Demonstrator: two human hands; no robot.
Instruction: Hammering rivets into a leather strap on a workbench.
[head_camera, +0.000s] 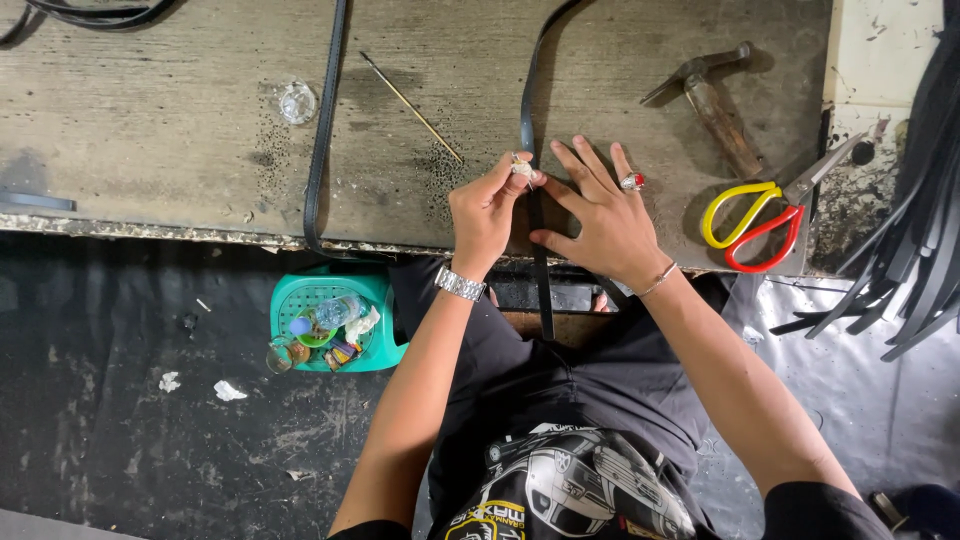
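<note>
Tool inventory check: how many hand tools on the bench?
2: a hammer at upper right and scissors below it, right of the right hand. A thin stick lies apart.

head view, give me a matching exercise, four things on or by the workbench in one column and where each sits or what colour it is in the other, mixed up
Things:
1. hammer
2. scissors
3. small stool
4. black strap

Descriptions:
A. teal, on the floor below the bench edge, with small clutter on top
B. under the right hand, with the left hand pinching something small at it
C. yellow and red handles, near the right end of the bench
D. wooden handle, lying above the scissors on the bench

Pairs: 1-D, 2-C, 3-A, 4-B
</note>
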